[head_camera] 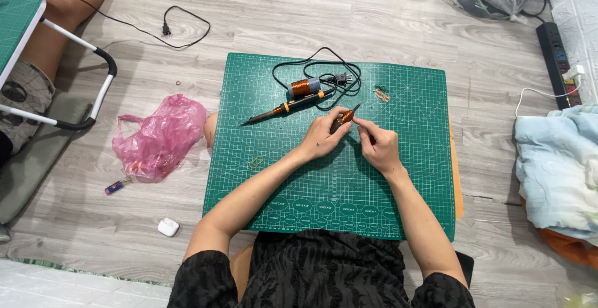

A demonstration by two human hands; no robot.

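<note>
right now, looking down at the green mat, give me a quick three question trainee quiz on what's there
1. True or false: both hands hold the small copper-wound coil above the green cutting mat.
2. Which lies on the mat just behind the hands? A) a soldering iron B) a hammer C) a ruler
3. Fill in: the pink plastic bag lies on the floor to the person's ____ of the mat.

Key
1. True: the left hand and right hand both grip it.
2. A: the soldering iron, beside a second copper coil.
3. Left.
</note>
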